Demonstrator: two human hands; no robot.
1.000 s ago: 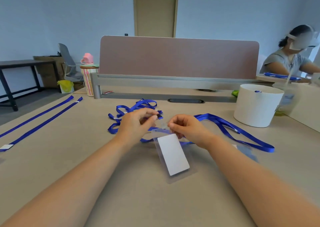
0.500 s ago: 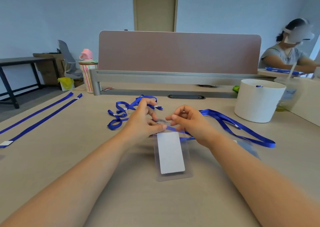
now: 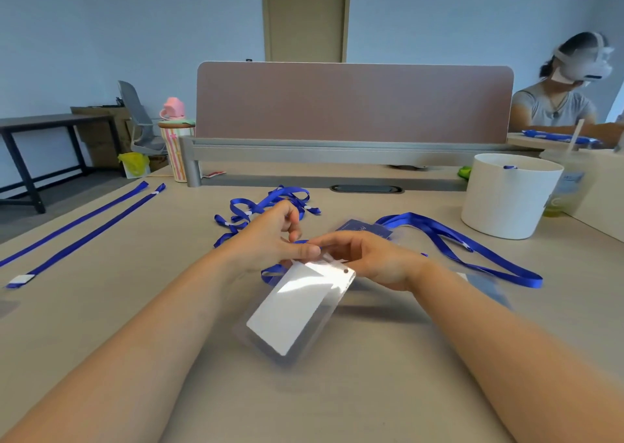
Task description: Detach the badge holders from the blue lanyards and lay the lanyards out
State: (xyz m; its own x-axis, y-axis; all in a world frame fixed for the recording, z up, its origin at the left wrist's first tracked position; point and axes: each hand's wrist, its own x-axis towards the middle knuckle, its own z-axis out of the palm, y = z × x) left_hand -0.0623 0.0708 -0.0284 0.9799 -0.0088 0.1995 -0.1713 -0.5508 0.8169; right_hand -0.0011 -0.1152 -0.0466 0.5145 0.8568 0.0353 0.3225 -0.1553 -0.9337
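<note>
Since earlier: badge holder (image 3: 299, 311) tilting, lifting | both hands, left hand (image 3: 270, 240) and right hand (image 3: 368, 257), pinching its top | step: unclipping, probably | next: freeing lanyard (image 3: 456, 240).

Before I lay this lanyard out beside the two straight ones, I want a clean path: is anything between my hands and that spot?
Nothing visible: bare table lies between the left hand and the straight lanyards.

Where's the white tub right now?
In the head view, the white tub stands on the desk at far right, beyond the right hand, beside a plastic drink cup.
</note>
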